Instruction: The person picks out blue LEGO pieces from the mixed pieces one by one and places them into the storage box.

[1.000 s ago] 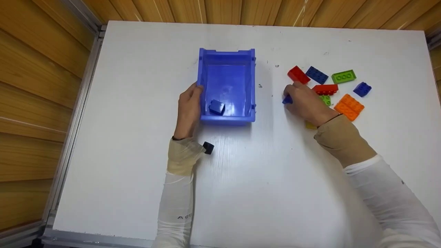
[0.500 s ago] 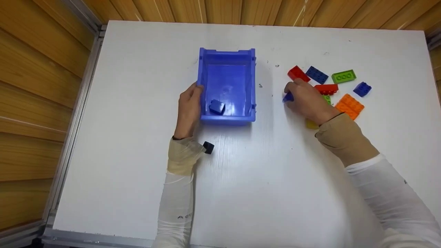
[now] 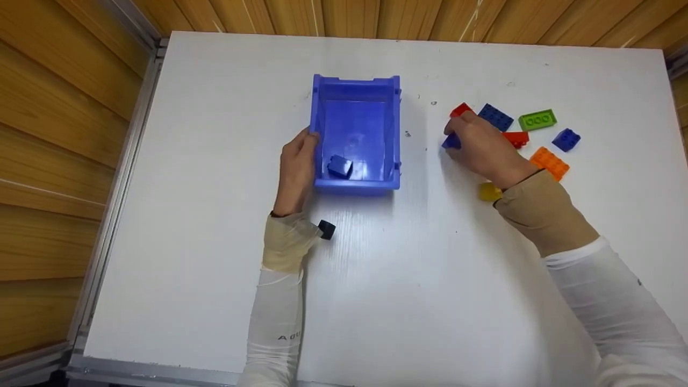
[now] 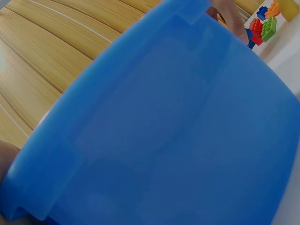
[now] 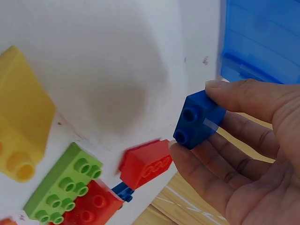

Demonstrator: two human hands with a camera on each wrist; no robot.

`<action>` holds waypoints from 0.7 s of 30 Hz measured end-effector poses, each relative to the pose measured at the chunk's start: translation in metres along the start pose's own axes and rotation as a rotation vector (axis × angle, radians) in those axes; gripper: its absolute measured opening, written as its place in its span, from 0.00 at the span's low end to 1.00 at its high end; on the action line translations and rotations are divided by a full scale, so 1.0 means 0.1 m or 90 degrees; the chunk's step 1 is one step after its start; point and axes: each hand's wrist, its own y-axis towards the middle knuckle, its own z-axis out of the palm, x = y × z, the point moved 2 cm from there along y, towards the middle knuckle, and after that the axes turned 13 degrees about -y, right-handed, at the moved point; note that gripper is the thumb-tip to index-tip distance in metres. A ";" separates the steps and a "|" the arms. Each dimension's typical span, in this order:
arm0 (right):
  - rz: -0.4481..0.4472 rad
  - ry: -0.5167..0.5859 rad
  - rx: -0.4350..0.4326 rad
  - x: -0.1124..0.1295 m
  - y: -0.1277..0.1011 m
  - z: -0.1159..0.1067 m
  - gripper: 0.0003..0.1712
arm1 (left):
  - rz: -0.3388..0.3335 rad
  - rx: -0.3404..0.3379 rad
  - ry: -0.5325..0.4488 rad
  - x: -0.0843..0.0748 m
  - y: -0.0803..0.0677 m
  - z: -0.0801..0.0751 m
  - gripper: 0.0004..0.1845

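Pinching a small blue brick [image 5: 199, 119] — studded, square — is the right hand [image 3: 478, 148]; left hand [image 3: 295, 172] grips the blue bin [image 3: 356, 86].

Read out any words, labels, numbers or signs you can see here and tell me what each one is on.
"A O U": grey letters on the white left sleeve in the head view, cut off at the sleeve's edge, so the word may run on.
No print shows on the blue bin, the bricks or the white table.
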 end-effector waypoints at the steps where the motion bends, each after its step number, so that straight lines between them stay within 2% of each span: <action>1: -0.003 0.000 -0.003 0.01 -0.01 -0.02 0.24 | 0.001 -0.003 0.002 0.00 0.00 0.00 0.23; 13: -0.026 -0.009 -0.032 0.16 -0.07 -0.25 0.27 | -0.001 -0.011 0.015 -0.01 0.00 0.00 0.21; 21: -0.072 -0.021 -0.097 0.30 -0.14 -0.36 0.24 | -0.007 -0.006 0.030 -0.01 0.00 0.00 0.23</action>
